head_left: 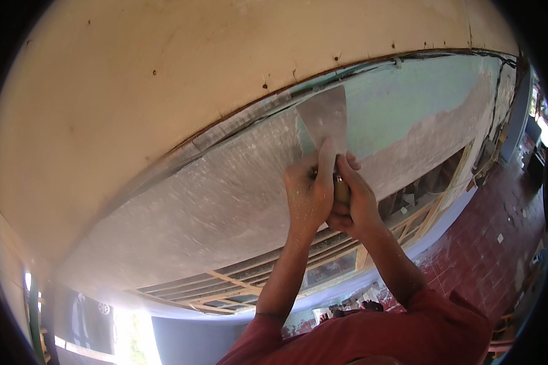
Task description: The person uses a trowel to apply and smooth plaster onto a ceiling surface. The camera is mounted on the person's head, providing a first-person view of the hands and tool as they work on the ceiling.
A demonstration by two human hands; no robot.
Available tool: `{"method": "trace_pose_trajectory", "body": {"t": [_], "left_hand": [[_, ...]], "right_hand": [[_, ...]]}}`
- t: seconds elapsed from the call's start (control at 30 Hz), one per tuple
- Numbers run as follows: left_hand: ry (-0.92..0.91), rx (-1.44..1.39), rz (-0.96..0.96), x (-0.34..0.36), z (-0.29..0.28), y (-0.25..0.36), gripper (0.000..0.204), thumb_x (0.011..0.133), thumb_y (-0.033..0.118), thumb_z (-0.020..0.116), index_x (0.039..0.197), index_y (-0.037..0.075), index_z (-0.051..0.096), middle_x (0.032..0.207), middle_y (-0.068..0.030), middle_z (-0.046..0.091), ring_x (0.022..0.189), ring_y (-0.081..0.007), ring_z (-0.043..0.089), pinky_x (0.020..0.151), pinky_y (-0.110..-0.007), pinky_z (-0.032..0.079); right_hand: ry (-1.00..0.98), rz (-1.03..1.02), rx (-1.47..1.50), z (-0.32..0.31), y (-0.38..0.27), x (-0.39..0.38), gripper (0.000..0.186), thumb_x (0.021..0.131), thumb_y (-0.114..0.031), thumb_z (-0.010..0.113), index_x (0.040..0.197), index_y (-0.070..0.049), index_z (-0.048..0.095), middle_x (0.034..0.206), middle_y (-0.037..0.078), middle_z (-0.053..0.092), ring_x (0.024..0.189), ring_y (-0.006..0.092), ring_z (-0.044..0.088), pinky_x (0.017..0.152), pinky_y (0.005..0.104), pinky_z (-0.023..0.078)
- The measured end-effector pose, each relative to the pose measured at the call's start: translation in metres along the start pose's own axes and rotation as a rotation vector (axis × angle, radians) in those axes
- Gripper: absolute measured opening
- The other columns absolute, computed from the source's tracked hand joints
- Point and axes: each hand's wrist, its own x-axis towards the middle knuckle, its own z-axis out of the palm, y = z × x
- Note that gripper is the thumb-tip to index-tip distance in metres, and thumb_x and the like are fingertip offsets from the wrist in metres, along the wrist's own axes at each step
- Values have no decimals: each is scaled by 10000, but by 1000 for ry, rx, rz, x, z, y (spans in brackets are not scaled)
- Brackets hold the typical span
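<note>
- Overhead, a cream ceiling (164, 79) curves across the upper part of the view, smooth but dotted with small dark specks and holes.
- Below it, a thin dark seam (249, 106) runs where ceiling meets wall, with a narrow pale strip along it.
- Wall (195, 207) surface is rough and grey-white, scraped bare and chalky over most of its length; a patch of smooth pale green paint (408, 97) remains toward the right.
- Held against the wall near the edge of that green patch is a scraper (326, 118): a flat, dull grey metal blade, fan-shaped, widest at its top edge just beneath the seam.
- Its handle is mostly hidden between the two hands; only a short brownish stub shows.
- Left hand (307, 194) is closed around the handle, dusted with pale powder, one finger stretched up along the blade.
- Right hand (353, 198) is wrapped around the same handle from the other side, fingers touching the left hand's.
- Both forearms rise from red sleeves (408, 331) at the lower edge.
- Under the wall sits a long wooden window frame (323, 261), pale timber with glass panes.
- Far right, a floor of dark red tiles (493, 243) is scattered with pale flecks.
</note>
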Motion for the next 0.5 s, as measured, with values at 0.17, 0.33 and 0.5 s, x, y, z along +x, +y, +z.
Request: {"method": "trace_pose_trajectory", "body": {"t": [0.17, 0.33, 0.5], "left_hand": [[-51, 109, -93, -28, -12, -32, 387, 1002, 248, 560, 821, -68, 690, 663, -56, 636, 635, -85, 550, 587, -281, 465], [-6, -87, -422, -81, -25, -72, 411, 1009, 278, 566, 785, -51, 671, 669, -26, 622, 632, -75, 531, 543, -277, 437], [-81, -60, -448, -119, -31, -130, 405, 1028, 292, 528, 880, -46, 693, 780, -47, 666, 682, -80, 566, 602, -255, 458]], "right_hand": [[22, 124, -77, -25, 14, -27, 315, 1040, -466, 414, 1152, -177, 470, 548, -16, 411, 342, 87, 332, 316, 240, 260], [-133, 237, -228, -65, 57, -49, 355, 1056, -432, 378, 1194, -108, 425, 571, -3, 427, 381, 95, 377, 340, 250, 295], [-28, 346, -389, -112, 96, -60, 388, 1073, -400, 340, 991, -68, 522, 567, -24, 411, 406, 72, 340, 367, 254, 308]]}}
